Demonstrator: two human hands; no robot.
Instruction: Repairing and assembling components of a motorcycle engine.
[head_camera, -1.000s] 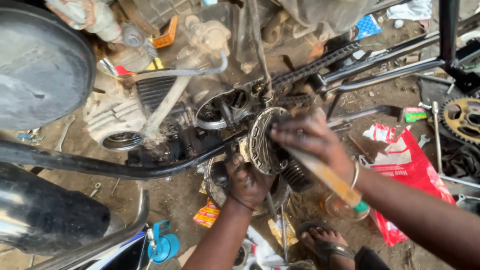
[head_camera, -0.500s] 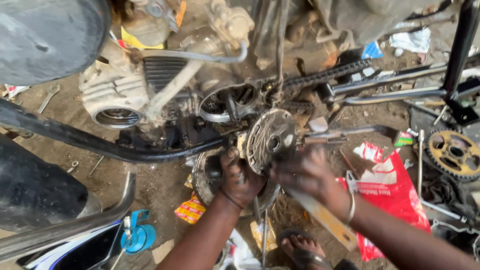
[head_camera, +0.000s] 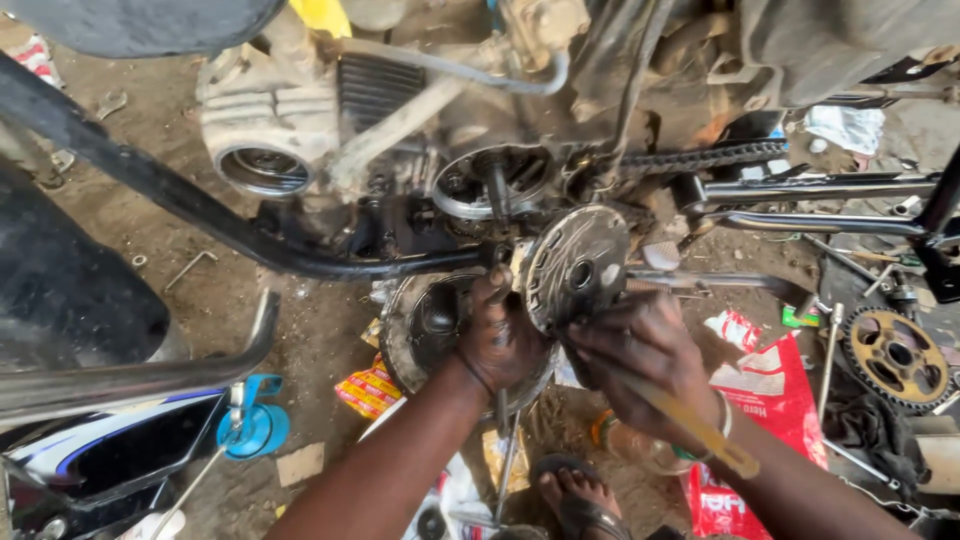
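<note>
I am gripping a yellow-handled tool (head_camera: 700, 432) in my right hand (head_camera: 640, 360). My left hand (head_camera: 503, 340) is clenching the lower rim of the round clutch plate (head_camera: 577, 265) (tilted on edge), just above both hands. The engine (head_camera: 300, 120) and chain (head_camera: 690, 158) are sitting beyond.

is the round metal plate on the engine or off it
Off. The round metal plate is held tilted by the left hand and right hand, clear of the engine.
</note>
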